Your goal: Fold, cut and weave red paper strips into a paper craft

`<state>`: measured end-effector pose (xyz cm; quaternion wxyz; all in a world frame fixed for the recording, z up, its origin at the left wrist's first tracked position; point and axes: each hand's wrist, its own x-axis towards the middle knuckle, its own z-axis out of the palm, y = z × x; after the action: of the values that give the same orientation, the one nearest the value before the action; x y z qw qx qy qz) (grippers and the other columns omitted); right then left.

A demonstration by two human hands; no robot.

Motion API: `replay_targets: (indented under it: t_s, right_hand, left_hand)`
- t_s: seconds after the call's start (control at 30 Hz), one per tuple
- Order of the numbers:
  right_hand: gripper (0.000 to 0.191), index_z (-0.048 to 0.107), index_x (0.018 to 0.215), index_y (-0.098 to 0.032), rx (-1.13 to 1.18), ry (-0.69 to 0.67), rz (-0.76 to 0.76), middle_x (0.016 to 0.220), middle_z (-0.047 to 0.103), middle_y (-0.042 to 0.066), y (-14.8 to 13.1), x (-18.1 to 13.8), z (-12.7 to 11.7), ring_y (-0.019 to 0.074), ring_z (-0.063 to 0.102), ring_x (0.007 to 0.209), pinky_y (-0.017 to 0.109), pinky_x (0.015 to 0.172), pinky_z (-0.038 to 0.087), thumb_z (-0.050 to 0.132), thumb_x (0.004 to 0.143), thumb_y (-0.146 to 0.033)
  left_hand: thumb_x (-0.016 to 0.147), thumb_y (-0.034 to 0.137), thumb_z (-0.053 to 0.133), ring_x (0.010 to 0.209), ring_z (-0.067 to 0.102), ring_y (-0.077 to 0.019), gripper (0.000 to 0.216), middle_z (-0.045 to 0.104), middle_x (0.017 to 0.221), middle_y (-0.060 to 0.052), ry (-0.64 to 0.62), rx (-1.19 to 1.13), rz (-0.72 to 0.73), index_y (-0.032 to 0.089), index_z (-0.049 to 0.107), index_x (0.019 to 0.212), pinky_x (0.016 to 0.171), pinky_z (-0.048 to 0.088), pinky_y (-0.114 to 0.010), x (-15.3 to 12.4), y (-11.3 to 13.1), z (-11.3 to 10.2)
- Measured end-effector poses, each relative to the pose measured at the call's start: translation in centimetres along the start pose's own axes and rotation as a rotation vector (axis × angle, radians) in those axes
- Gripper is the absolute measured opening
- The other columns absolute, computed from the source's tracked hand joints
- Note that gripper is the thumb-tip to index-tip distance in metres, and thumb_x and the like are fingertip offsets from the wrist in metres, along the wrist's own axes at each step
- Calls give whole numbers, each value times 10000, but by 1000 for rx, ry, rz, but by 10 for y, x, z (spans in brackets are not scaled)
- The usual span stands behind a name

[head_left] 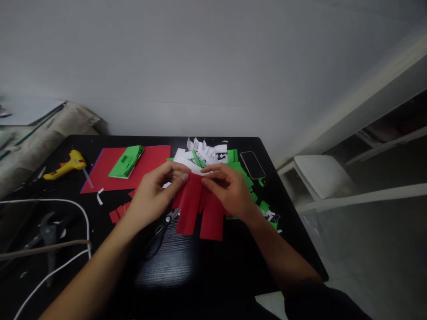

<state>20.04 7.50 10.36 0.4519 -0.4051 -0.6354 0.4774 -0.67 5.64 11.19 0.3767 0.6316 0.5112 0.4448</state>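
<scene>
A piece of red paper with strips hanging down is held up over the table. My left hand pinches its upper left edge between thumb and fingers. Close beside it, my right hand grips the upper right edge in the same way. Below my left hand lies a pair of black-handled scissors, partly hidden by the hand and the red paper. Behind the hands are white paper scraps and green paper pieces.
A red sheet carries a stack of folded green paper. Farther left are a yellow glue gun, pliers and a white cable. A phone lies near the right edge of the black table; a white stool stands beyond.
</scene>
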Motion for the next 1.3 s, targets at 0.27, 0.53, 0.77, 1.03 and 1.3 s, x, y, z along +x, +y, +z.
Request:
replay_targets:
  t_s: [0.27,0.53,0.77,1.03,1.3]
  right_hand:
    - [106,779,923,-250,13,19,-58,914,785,9,2,2,-1,168,736,852,319,776,592,697,903,-186]
    - [165,714,1075,-236,85,-39,-29,1069,779,43,1,-3,4,209,731,1016,388,894,591,608,948,-234]
    - [328,604,1156,-268,205,-21,112,981,762,19,1,-4,9,203,750,895,378,826,634,727,853,-275]
    - [172,703,966,-236,155,7,91,905,779,11,5,2,4,194,757,885,358,827,619,788,825,-286]
    - [263,720,1083,-244,109,-112,169,872,779,6,3,2,-6,166,727,754,286,622,557,795,836,-294]
  left_hand:
    - [953,264,651,984,691,-174,210,734,1123,-46,-81,74,106,249,700,1156,805,550,-286,-2,6,-5]
    - [909,386,745,735,614,-137,185,667,832,-5,20,-13,5,217,677,944,616,472,-251,-3,-2,4]
    - [919,296,732,763,642,-129,208,662,836,3,86,-172,15,227,572,1033,672,505,-247,-5,-1,12]
    - [899,277,726,801,707,-173,452,713,930,-32,-2,-102,62,244,512,1295,702,574,-294,-5,5,4]
    - [882,275,765,912,705,-181,353,699,989,-43,70,7,143,239,666,1219,814,600,-307,1,7,-15]
